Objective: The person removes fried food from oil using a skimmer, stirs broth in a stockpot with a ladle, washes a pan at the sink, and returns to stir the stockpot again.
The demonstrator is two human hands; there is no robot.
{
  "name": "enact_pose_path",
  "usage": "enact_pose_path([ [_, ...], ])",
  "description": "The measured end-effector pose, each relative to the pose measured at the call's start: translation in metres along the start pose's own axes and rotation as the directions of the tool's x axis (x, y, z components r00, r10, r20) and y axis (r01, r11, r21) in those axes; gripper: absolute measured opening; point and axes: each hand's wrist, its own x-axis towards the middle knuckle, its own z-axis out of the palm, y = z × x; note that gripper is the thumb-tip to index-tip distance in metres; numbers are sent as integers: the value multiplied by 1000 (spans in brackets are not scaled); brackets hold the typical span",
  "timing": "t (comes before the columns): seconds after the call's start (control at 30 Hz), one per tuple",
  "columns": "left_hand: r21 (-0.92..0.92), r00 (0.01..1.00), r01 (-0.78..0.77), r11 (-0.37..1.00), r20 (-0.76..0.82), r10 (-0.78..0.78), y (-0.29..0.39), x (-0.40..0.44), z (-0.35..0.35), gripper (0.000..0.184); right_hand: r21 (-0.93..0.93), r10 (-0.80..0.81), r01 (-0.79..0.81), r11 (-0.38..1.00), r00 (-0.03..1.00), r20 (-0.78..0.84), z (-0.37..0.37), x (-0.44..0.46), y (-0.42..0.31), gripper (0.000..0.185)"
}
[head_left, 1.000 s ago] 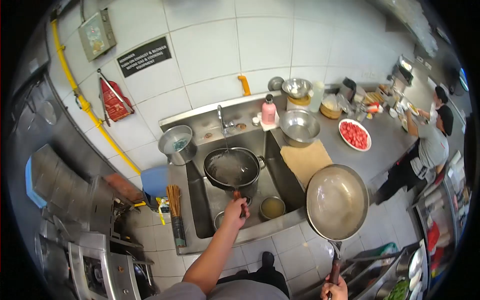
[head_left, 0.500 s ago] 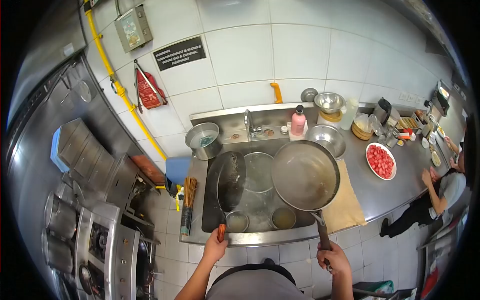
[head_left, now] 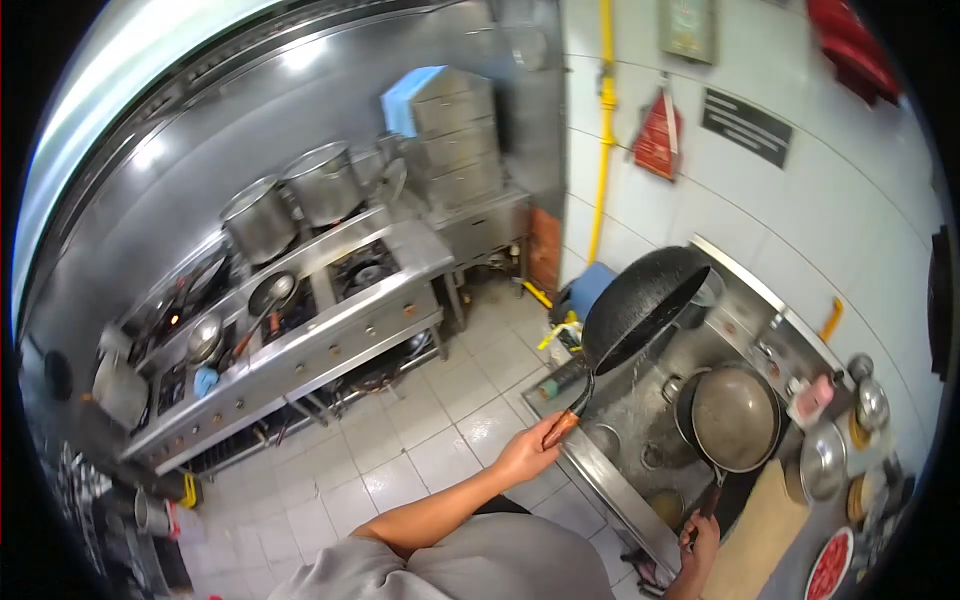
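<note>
Wok (head_left: 640,300) beyond left hand (head_left: 528,452).

We are finding no text that we can read. On the tiled wall (head_left: 720,205), we are seeing a dark sign (head_left: 747,127) bearing rows of white lettering, too blurred to make out. Above it to the left, the grey box (head_left: 687,28) is showing a pale front panel with illegible markings.

black wok (head_left: 640,305), yellow pipe (head_left: 606,130), pink bottle (head_left: 812,398), blue-and-silver stacked box (head_left: 445,130), white tiled wall (head_left: 735,215), red-and-white bowl of food (head_left: 830,566)
</note>
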Motion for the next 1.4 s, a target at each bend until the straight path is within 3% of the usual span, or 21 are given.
enact_pose_path([
  [0.03, -126, 999, -44, 991, -11, 43, -1, -2, -4, 62, 1, -4, 4, 1000, 1000, -14, -1, 11, 4, 13],
  [0.07, -126, 999, -37, 991, -34, 33, -4, -4, -10, 62, -14, -2, 2, 1000, 1000, 6, -3, 21, 7, 13],
  [0.17, -504, 967, 242, 829, 49, -252, -17, -9, -43, 59, 20, 45, -45, 999, 999, -4, 14, 42, 12, 13],
  [0.3, -616, 921, 288, 733, -31, -388, -64, -10, -92, 51, -47, 45, -50, 998, 994, -95, 25, 72, 31, 11],
  [0.4, -664, 905, 259, 701, -87, -417, -106, -2, -143, 36, -55, 40, -45, 997, 995, -95, 31, 100, 37, 15],
  [0.47, -750, 848, 236, 618, -151, -508, -131, 5, -181, 14, -24, 55, -59, 998, 992, -114, 47, 104, 39, 17],
  [0.53, -758, 810, 208, 618, -221, -544, -181, 18, -218, 11, -49, 101, -108, 993, 986, -135, 68, 97, 38, 31],
  [0.6, -715, 775, 285, 638, -220, -593, -217, 30, -260, 10, 12, 112, -111, 994, 980, -166, 68, 103, 48, 33],
  [0.63, -778, 697, 258, 573, -261, -668, -223, 40, -272, 12, -13, 93, -97, 995, 979, -184, 67, 108, 53, 38],
  [0.67, -843, 758, 224, 489, -164, -631, -242, 50, -293, 12, -69, 75, -98, 993, 957, -279, 95, 89, 38, 46],
  [0.7, -852, 788, 174, 494, -180, -589, -248, 60, -306, 21, -22, 34, -42, 999, 959, -280, 103, 85, 39, 48],
  [0.73, -884, 784, 182, 430, -133, -606, -309, 70, -327, 34, 22, 1, 5, 1000, 958, -287, 102, 89, 47, 46],
  [0.77, -919, 623, 232, 318, -111, -774, -295, 86, -339, 40, 77, 26, -7, 997, 968, -250, 94, 96, 54, 46],
  [0.8, -912, 697, 113, 394, -210, -686, -323, 95, -353, 36, 66, -36, 54, 996, 968, -249, 91, 99, 62, 47],
  [0.83, -923, 670, 89, 374, -222, -708, -319, 104, -366, 26, -71, -75, 53, 996, 933, -353, 85, 104, 71, 46],
  [0.93, -928, 756, -56, 369, -281, -591, -377, 131, -409, 16, -465, -243, 15, 885, 867, -435, 100, 92, 73, 49],
  [1.07, -942, 748, -42, 332, -250, -615, -445, 156, -451, 7, -515, -284, -33, 856, 803, -524, 126, 75, 66, 52],
  [1.13, -946, 740, -60, 318, -256, -622, -454, 169, -453, 6, -449, -355, 98, 888, 766, -535, 135, 74, 60, 51],
  [1.27, -929, 712, -57, 367, -295, -637, -473, 182, -458, 12, -429, -407, 151, 890, 689, -601, 144, 71, 56, 50],
  [1.33, -887, 528, 117, 447, -325, -784, -491, 195, -462, 25, -447, -399, 121, 887, 689, -605, 143, 67, 60, 48],
  [1.4, -880, 512, 73, 469, -370, -775, -509, 204, -466, 33, -457, -409, 126, 881, 689, -599, 142, 59, 63, 47],
])
